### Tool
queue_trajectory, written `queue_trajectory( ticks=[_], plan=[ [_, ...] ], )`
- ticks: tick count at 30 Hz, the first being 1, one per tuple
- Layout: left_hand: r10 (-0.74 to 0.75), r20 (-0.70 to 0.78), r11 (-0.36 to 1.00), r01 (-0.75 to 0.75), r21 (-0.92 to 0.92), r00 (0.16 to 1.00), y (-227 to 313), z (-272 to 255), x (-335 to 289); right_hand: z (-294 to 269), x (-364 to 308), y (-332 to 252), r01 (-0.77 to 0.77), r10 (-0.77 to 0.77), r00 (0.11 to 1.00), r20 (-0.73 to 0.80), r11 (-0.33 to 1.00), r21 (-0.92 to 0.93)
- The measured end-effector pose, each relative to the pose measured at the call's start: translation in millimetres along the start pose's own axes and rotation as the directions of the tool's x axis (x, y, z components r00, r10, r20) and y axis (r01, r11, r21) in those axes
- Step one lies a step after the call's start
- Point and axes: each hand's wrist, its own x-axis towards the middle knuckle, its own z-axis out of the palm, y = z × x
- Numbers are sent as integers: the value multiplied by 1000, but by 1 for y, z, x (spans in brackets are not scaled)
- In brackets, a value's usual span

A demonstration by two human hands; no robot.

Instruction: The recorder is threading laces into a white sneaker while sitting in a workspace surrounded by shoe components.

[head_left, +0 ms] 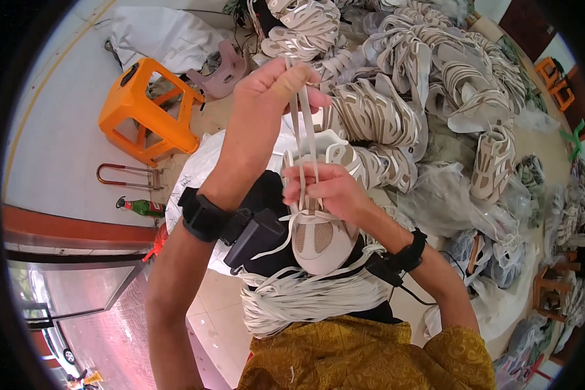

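A beige and white sneaker [320,250] rests on my lap, its toe toward me. From it a pale flat shoelace [310,123] runs upward in two strands, drawn taut. My left hand [281,84] is raised above the shoe, its fingers closed on the upper part of the lace. Lower down, just over the shoe's tongue, my right hand [328,188] pinches the strands between thumb and fingers. A thick bundle of loose white laces [305,302] lies across my lap below the toe. My right hand hides part of the shoe's eyelets.
Rows of similar sneakers [377,114] are piled ahead and to the right, some amid clear plastic bags [435,201]. At the left stand an orange plastic stool [143,110] and a green bottle [143,207]. Brown stools [552,292] stand far right.
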Motion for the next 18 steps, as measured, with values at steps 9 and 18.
queue_trajectory(
  ticks=[9,18],
  plan=[
    [523,251,112,-358,927,815,-32,-18,-69,-25,-8,7,23,33,970,-243,974,225],
    [24,541,498,-479,723,840,-87,31,-172,-18,63,-79,557,-319,749,580,-171,-813]
  ],
)
